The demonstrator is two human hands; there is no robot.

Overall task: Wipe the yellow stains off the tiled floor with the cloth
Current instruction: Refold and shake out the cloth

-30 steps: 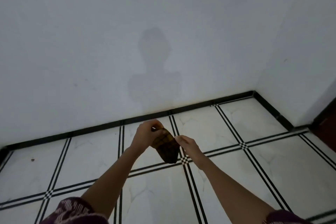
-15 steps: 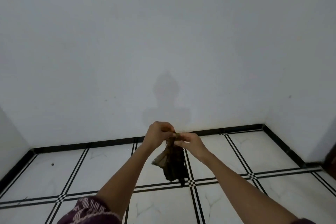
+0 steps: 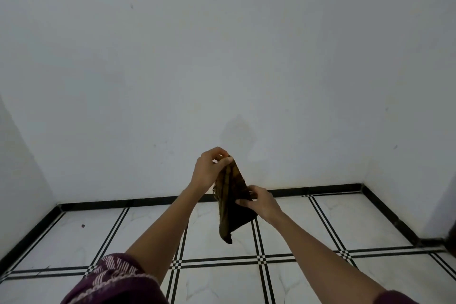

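Observation:
A dark brown checked cloth point(image 3: 230, 207) hangs in the air in front of me, well above the floor. My left hand point(image 3: 209, 170) pinches its top corner. My right hand point(image 3: 261, 201) grips its right edge lower down. The cloth's bottom tip dangles free. The white tiled floor point(image 3: 214, 232) with black double lines lies below. No yellow stain shows on the visible tiles.
White walls point(image 3: 222, 69) stand ahead and on both sides, with a black skirting strip point(image 3: 111, 203) along the base. A small dark speck point(image 3: 83, 225) lies on the left tile. A dark object point(image 3: 450, 242) shows at the right edge.
The view has tilted up, showing more wall. The cloth has opened out from a bunch: my left hand rose with the top corner and my right hand dropped lower along its edge.

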